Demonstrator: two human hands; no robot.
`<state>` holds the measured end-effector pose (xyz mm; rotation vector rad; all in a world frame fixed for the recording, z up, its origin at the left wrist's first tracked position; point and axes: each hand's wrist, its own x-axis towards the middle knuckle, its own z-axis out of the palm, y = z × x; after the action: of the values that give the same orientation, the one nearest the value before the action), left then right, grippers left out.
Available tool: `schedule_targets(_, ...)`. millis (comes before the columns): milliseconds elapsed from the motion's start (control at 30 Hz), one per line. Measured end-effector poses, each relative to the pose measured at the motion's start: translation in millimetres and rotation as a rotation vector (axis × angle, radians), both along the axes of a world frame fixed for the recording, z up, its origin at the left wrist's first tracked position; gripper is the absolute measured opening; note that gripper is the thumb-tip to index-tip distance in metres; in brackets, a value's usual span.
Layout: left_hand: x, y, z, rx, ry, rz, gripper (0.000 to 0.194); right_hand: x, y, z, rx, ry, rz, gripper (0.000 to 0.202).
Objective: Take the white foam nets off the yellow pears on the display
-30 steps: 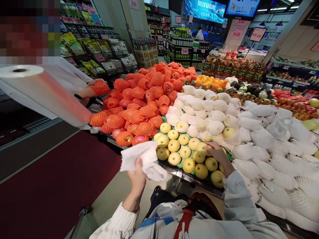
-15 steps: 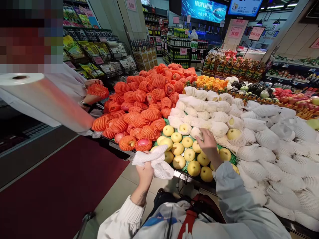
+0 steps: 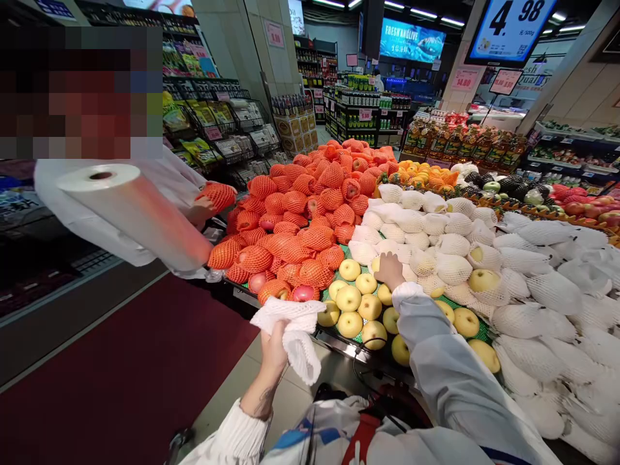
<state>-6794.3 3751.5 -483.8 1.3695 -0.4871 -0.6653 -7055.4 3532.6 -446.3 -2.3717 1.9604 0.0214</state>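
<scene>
Our left hand [image 3: 274, 345] grips white foam nets [image 3: 294, 329]; at two o'clock, our right hand [image 3: 389, 269] closes on a netted pear [image 3: 420, 263].

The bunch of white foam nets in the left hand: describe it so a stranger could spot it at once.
Start at the fruit display, where orange-netted apples meet bare yellow pears. Just in front of its near edge, the left hand holds up the bunch of white foam nets. Unlike the white nets on the pile, these are empty, limp and crumpled.
</scene>
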Motion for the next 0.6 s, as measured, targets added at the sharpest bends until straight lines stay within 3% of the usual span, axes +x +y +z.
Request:
schedule_targets(133, 8, -8, 3.1, -0.012, 0.008, -0.060, 0.050, 7, -7, -4.1, 0.011, 0.001, -0.079, 0.061)
schedule_targets(333, -1, -25, 2.9, 0.007, 0.119, -0.229, 0.067, 8, -7, -7.5, 0.005, -0.045, -0.190, 0.065)
schedule_targets(500, -7, -42, 13.2, -0.048, 0.204, -0.345, 0.063, 0, -2, 10.3, -0.034, -0.104, -0.290, 0.065)
schedule_targets(600, -18, -62, 21.7, -0.082, 0.285, -0.372, 0.050, -13, 6, 26.8, -0.095, -0.449, -0.437, 0.062)
